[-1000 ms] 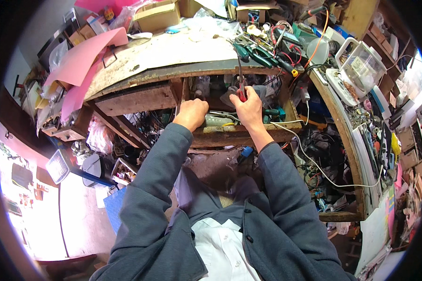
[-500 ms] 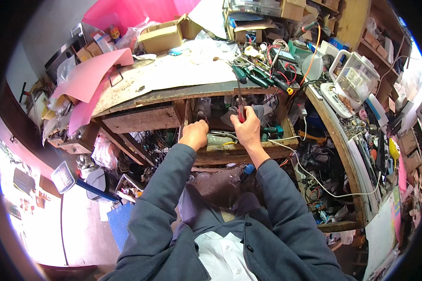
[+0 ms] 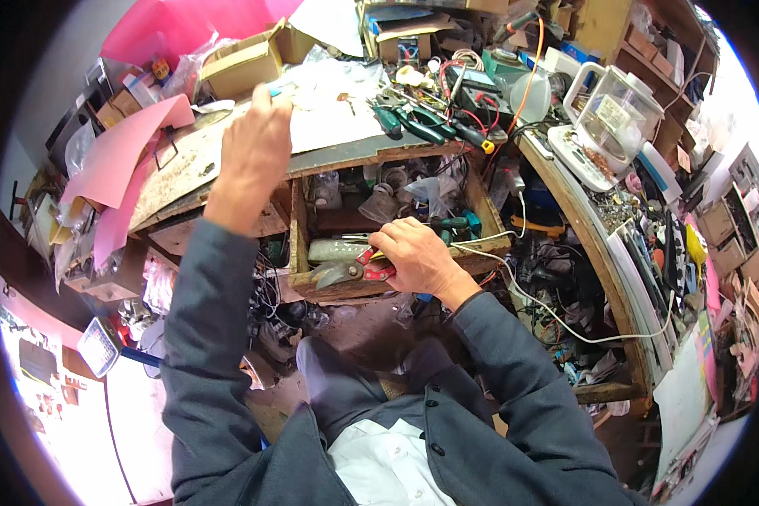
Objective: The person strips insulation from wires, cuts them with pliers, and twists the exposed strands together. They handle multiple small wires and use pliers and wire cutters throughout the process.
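My right hand (image 3: pixel 417 257) is closed around the red handles of a pair of snips (image 3: pixel 339 274). Their dark, broad blades point left over the front edge of an open wooden drawer (image 3: pixel 447 249). My left hand (image 3: pixel 253 156) is raised over the workbench (image 3: pixel 181 173), well to the left of the snips. Its fingertips are near a small light-blue item (image 3: pixel 276 91) and somewhat blurred; whether they hold anything is unclear. Clear jars (image 3: pixel 379 205), a plastic bag (image 3: pixel 430 196) and teal-handled tools (image 3: pixel 460 223) lie in the drawer.
Green-handled pliers (image 3: pixel 422 126) and a multimeter (image 3: pixel 474 80) with leads lie at the bench's back right. A white cable (image 3: pixel 557 333) loops from the drawer across a cluttered shelf. An open cardboard box (image 3: pixel 243 63) stands behind my left hand. A glass jug (image 3: pixel 620 118) is far right.
My left hand has risen from the drawer to above the bench at left. My right hand has lowered; it held a red-handled tool upright and now has the snips lying sideways.
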`<action>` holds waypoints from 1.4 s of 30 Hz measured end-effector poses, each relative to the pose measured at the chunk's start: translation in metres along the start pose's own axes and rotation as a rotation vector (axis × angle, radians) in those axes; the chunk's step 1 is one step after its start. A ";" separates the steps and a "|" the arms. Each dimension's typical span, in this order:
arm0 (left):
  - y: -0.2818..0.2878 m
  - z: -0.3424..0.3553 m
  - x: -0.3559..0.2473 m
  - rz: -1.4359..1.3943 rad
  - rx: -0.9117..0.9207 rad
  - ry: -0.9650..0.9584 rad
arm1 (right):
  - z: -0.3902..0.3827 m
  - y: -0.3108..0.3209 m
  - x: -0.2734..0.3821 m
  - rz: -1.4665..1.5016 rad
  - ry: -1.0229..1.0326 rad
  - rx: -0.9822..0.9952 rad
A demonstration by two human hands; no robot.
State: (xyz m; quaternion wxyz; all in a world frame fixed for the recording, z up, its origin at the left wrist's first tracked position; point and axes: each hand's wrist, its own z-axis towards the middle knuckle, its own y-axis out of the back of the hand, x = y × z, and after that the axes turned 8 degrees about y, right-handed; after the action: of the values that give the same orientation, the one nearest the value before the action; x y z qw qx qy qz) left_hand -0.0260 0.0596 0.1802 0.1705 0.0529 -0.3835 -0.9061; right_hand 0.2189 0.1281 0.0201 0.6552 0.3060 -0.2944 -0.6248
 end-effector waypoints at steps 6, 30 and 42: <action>-0.075 0.068 0.018 -0.008 -0.103 -0.055 | -0.003 0.002 -0.005 0.018 -0.037 -0.011; -0.227 -0.064 -0.117 -0.377 0.504 -0.445 | -0.003 0.000 -0.011 0.153 -0.073 -0.002; -0.160 -0.067 -0.072 -1.238 0.614 0.186 | -0.002 0.002 -0.007 0.097 -0.074 0.001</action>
State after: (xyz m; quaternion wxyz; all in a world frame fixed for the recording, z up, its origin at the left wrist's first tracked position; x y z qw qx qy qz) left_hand 0.0136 0.1432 0.0167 -0.3678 0.3852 -0.5053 -0.6790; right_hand 0.2212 0.1352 0.0206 0.6732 0.2682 -0.3331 -0.6032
